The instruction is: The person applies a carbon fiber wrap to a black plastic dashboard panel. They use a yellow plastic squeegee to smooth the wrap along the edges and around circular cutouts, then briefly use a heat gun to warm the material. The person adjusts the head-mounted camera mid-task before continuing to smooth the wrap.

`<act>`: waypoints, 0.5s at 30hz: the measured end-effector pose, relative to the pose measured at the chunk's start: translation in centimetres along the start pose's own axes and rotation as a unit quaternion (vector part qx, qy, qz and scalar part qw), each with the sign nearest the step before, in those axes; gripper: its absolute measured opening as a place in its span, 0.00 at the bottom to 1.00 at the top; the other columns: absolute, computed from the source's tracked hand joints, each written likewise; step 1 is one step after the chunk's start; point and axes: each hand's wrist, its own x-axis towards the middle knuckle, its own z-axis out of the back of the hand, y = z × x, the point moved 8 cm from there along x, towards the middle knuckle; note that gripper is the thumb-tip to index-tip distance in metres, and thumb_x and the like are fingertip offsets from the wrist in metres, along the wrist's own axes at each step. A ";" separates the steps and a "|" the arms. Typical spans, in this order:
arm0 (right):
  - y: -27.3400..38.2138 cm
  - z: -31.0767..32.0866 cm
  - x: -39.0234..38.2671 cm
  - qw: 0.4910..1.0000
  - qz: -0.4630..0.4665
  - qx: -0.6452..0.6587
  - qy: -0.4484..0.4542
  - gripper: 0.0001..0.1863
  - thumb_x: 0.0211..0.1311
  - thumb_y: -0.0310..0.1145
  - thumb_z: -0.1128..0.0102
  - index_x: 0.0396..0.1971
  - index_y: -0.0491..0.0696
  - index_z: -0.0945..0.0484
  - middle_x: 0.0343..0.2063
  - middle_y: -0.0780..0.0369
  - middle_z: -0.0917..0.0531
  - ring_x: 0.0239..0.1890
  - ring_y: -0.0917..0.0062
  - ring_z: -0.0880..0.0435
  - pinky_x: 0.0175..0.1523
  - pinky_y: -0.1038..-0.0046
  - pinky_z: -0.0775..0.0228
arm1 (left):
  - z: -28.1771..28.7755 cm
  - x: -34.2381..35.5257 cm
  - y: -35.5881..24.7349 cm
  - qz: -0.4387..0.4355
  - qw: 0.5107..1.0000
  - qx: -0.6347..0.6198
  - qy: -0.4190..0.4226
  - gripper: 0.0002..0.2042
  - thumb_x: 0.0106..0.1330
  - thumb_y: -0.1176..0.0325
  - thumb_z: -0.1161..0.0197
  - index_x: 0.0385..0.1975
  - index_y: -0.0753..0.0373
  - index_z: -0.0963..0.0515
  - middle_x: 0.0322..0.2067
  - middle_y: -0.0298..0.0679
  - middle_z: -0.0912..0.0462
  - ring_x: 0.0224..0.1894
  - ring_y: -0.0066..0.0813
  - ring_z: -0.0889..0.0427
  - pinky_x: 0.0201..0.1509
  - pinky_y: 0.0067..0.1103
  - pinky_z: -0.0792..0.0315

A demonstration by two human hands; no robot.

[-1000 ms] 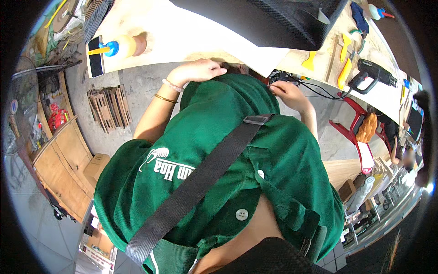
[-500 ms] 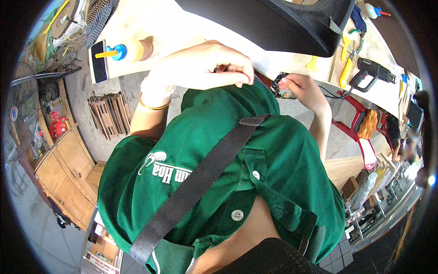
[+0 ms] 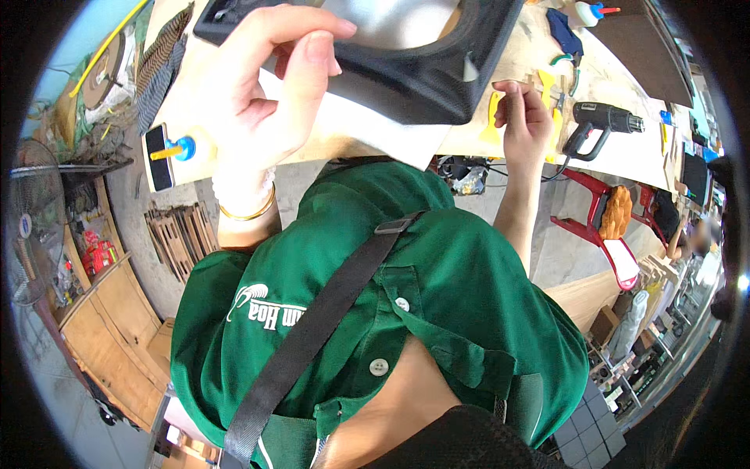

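My left hand [image 3: 273, 86] is raised over the near left side of a black moulded frame [image 3: 445, 90] with a large opening. Its thumb and index finger are drawn close together, and anything between them is too small to make out. To the right of the frame, my right hand [image 3: 525, 117] hovers near a yellow scraper [image 3: 491, 117], its fingers curled in toward the thumb. Whether something is pinched there is hidden. White sheet material [image 3: 383, 129] lies under the frame and reaches the table's near edge.
A phone [image 3: 158, 166] and a bottle with a blue cap [image 3: 184, 148] are at the table's left end. On the right lie a black heat gun [image 3: 605, 125], a dark blue cloth [image 3: 562, 31] and a white bottle [image 3: 587, 13]. A red stool [image 3: 595, 215] stands below.
Both hands have lifted from in front of my lap to table height and farther forward. The view has shifted, and the black frame now appears farther left with its opening showing.
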 end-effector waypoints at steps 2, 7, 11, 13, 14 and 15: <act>-0.5 0.6 0.5 1.000 -0.015 -0.020 0.009 0.12 0.73 0.35 0.45 0.37 0.42 0.18 0.20 0.70 0.24 0.23 0.91 0.28 0.28 0.86 0.37 | -1.5 1.3 -0.2 -0.036 0.997 0.065 0.035 0.07 0.70 0.78 0.45 0.39 0.74 0.21 0.27 0.41 0.18 0.28 0.21 0.21 0.35 0.16 0.29; -5.3 2.7 0.3 0.992 -0.070 -0.071 0.081 0.13 0.71 0.34 0.46 0.33 0.41 0.18 0.18 0.66 0.22 0.22 0.86 0.25 0.29 0.80 0.34 | -5.5 4.1 2.0 -0.018 0.973 0.217 0.077 0.06 0.70 0.77 0.44 0.40 0.67 0.19 0.28 0.37 0.17 0.32 0.20 0.19 0.39 0.16 0.27; -13.4 4.4 -3.6 0.796 -0.144 -0.477 0.344 0.14 0.61 0.37 0.41 0.32 0.40 0.16 0.30 0.55 0.13 0.33 0.69 0.14 0.39 0.66 0.23 | -7.4 4.8 3.9 0.017 0.960 0.253 0.118 0.05 0.67 0.72 0.41 0.35 0.64 0.20 0.29 0.44 0.18 0.32 0.42 0.18 0.38 0.27 0.26; -16.8 6.2 -8.9 0.712 -0.237 -0.422 0.509 0.16 0.57 0.40 0.38 0.35 0.42 0.15 0.33 0.56 0.12 0.36 0.70 0.12 0.41 0.65 0.21 | -7.7 4.4 5.0 0.071 0.940 0.288 0.169 0.07 0.71 0.72 0.45 0.39 0.65 0.19 0.31 0.41 0.16 0.35 0.29 0.18 0.42 0.21 0.26; -17.4 6.8 -11.9 0.681 -0.270 -0.313 0.604 0.17 0.56 0.41 0.37 0.38 0.43 0.15 0.35 0.57 0.12 0.39 0.71 0.12 0.42 0.66 0.20 | -7.7 4.1 5.5 0.104 0.927 0.307 0.189 0.09 0.73 0.72 0.47 0.41 0.66 0.19 0.33 0.39 0.16 0.37 0.22 0.18 0.44 0.18 0.26; -18.4 8.2 -13.0 0.705 -0.339 -0.250 0.571 0.19 0.54 0.41 0.35 0.41 0.43 0.16 0.36 0.58 0.12 0.39 0.70 0.13 0.41 0.65 0.19 | -7.6 3.8 5.6 0.118 0.928 0.298 0.189 0.09 0.74 0.71 0.47 0.42 0.67 0.19 0.33 0.39 0.15 0.37 0.21 0.18 0.44 0.18 0.26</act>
